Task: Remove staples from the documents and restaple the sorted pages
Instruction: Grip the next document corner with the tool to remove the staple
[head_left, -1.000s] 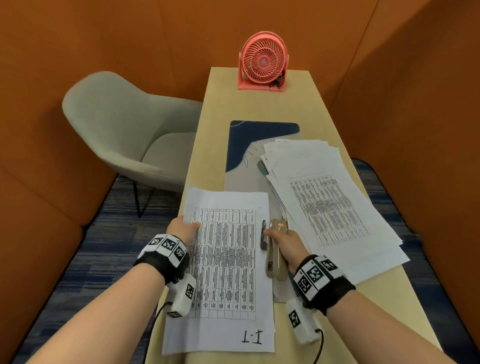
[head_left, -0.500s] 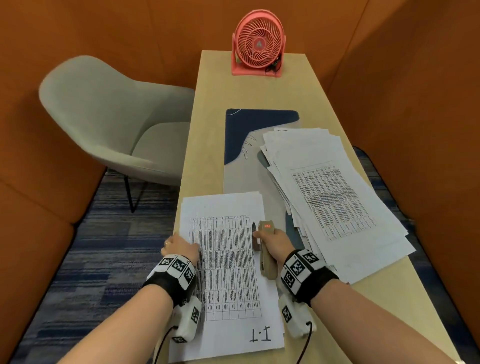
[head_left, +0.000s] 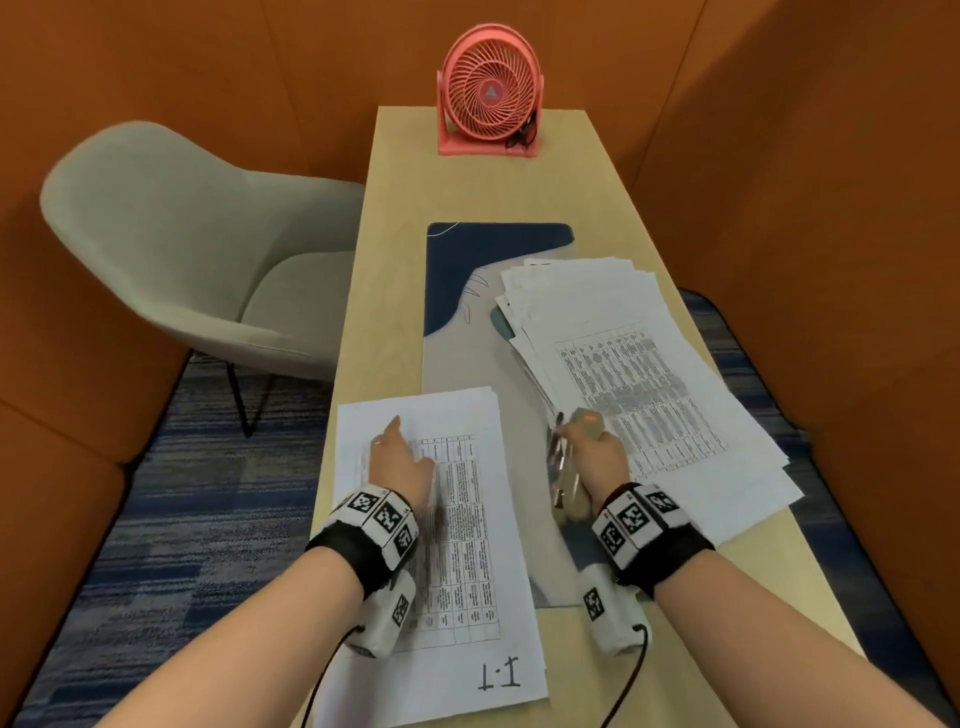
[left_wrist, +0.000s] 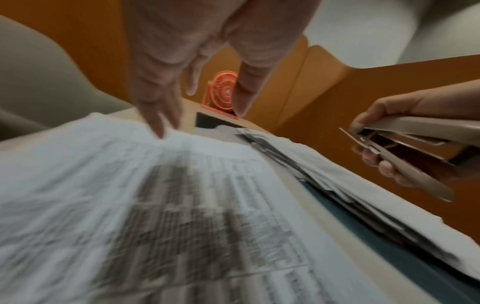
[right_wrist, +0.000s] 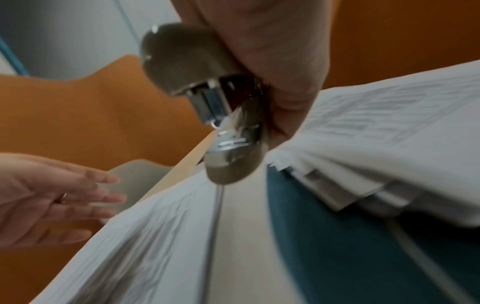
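While the beige metal stapler (head_left: 571, 467) is lifted off the desk, gripped in the right hand (head_left: 597, 457) with thumb on top and fingers curled beneath, its jaws stand apart and its nose points away from the person. It hangs over the gap between two sets of paper, touching neither. Nearer the person lies the white printed document with a table and the handwritten mark "1-1" (head_left: 467, 545), flat on the desk's near left part. The left hand (head_left: 400, 457) hovers over its upper left area with fingers straight and spread, holding nothing; one fingertip (left_wrist: 159, 131) touches the sheet near its far edge. To the right sits the loose fanned stack of white printed pages (head_left: 639, 374), resting partly on a grey and dark blue desk mat (head_left: 457, 291). All this lies on the long pale wooden desk (head_left: 405, 197). At its far end stands a coral pink round desk fan (head_left: 488, 93). Left of the desk is a grey upholstered shell chair (head_left: 171, 244), and orange padded walls (head_left: 779, 130) enclose the booth.
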